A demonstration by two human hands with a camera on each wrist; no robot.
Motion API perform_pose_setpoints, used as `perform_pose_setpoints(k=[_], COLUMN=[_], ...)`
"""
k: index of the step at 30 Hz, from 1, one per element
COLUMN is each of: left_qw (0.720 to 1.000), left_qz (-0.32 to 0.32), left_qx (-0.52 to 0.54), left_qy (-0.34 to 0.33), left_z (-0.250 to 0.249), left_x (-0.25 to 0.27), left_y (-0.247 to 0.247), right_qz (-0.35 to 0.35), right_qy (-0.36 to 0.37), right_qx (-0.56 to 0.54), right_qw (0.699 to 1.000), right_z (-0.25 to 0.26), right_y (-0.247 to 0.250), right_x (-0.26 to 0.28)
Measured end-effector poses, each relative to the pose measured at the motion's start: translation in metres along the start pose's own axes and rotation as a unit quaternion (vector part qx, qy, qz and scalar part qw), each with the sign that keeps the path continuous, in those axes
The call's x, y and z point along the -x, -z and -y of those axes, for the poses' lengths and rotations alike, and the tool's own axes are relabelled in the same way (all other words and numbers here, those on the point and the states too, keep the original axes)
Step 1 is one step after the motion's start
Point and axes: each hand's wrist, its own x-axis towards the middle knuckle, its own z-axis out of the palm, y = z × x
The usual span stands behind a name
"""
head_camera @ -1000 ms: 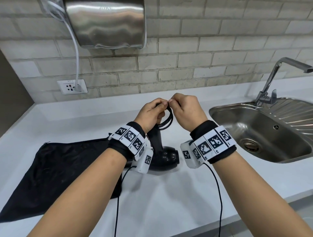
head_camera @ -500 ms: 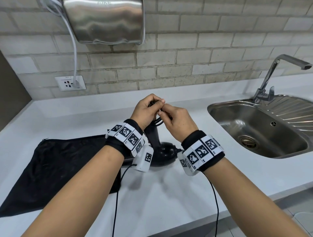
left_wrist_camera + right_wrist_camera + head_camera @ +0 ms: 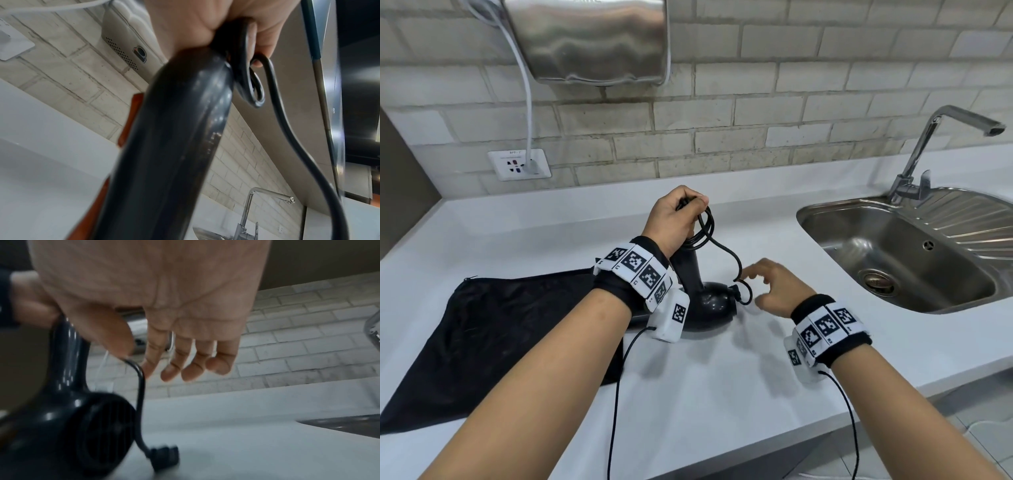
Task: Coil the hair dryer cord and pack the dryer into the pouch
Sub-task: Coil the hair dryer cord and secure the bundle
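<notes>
Head view: nearest of all, the right hand [image 3: 770, 287] is being held just above the worktop [image 3: 722, 394], with its fingers spread and loose, and nothing is being held in it. Just beside its fingertips, the loose end of the cord [image 3: 726, 255] is lying down by the plug [image 3: 739, 291], which is resting against the round back of the hair dryer [image 3: 709, 305]. In the right wrist view the plug [image 3: 164, 456] is seen lying on the worktop, and the thumb is almost touching the cord [image 3: 139, 386].

The dryer is being stood on the worktop with its handle pointing up. A little farther off, the top of the handle is being gripped by the left hand [image 3: 674, 219], and a few loops of cord are being pinched there by the curled fingers. The left wrist view is showing those loops [image 3: 246, 81] being pressed against the handle.

The coiling step seems to be in hand and is nearly done. Next, the last bit of cord probably needs picking up by the right hand and looping with the rest, so the plug is not left dangling.

To the left, the black pouch [image 3: 482, 335] is lying flat on the worktop, partly under the dryer. It looks empty, though its inside is not being shown. Farther right, the sink [image 3: 887, 260] is sitting bare, with only its drain showing.
</notes>
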Motion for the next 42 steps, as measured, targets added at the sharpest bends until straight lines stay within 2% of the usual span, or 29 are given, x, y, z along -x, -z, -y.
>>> perform_pose_setpoints(k=[2,4,8,13,16,19,21,24,26,29,32,36,38,42], left_qw=[1.0,1.0,1.0,1.0,1.0,0.999,0.999,0.998,0.997,0.997,0.998,0.998,0.999,0.997], left_qz=[0.003,0.003,0.003,0.005,0.003,0.002,0.006,0.013,0.012,0.005,0.006,0.004,-0.012,-0.025], left_qx=[0.004,0.004,0.005,0.017,0.021,0.041,0.047,0.06,0.074,0.073,0.061,0.053,0.043,0.063], left_qy=[0.003,0.005,0.008,0.014,0.013,0.019,0.017,0.017,0.021,0.028,0.029,0.026,0.028,0.034], left_z=[0.0,-0.001,-0.003,-0.002,-0.002,-0.001,0.0,0.001,0.0,0.0,-0.001,-0.004,-0.003,0.001], left_x=[0.0,0.001,0.002,0.002,0.002,-0.001,-0.003,-0.005,-0.006,-0.007,-0.007,-0.005,-0.004,-0.006], left_y=[0.0,0.0,-0.001,0.0,0.0,0.001,0.002,0.002,0.001,0.002,0.001,-0.001,-0.002,-0.002], right_qz=[0.055,0.079,0.087,0.08,0.005,-0.136,-0.23,-0.338,-0.344,-0.308,-0.297,-0.298,-0.32,-0.392], right_qy=[-0.029,-0.031,-0.037,-0.068,-0.071,-0.027,0.04,0.159,0.201,0.206,0.216,0.21,0.219,0.248], right_qx=[0.09,0.128,0.176,0.171,0.124,-0.026,-0.099,-0.21,-0.287,-0.389,-0.401,-0.366,-0.313,-0.164], right_qw=[0.994,0.988,0.98,0.98,0.99,0.99,0.967,0.904,0.871,0.844,0.839,0.856,0.867,0.871], right_z=[-0.013,-0.021,-0.025,-0.026,-0.031,-0.022,-0.001,0.039,0.058,0.075,0.081,0.085,0.088,0.096], right_y=[-0.012,-0.023,-0.036,-0.041,-0.037,-0.028,-0.017,0.001,0.008,0.011,0.008,-0.002,-0.005,-0.009], right_x=[-0.006,-0.015,-0.035,-0.048,-0.048,-0.042,-0.033,-0.019,-0.011,-0.006,-0.008,-0.018,-0.022,-0.025])
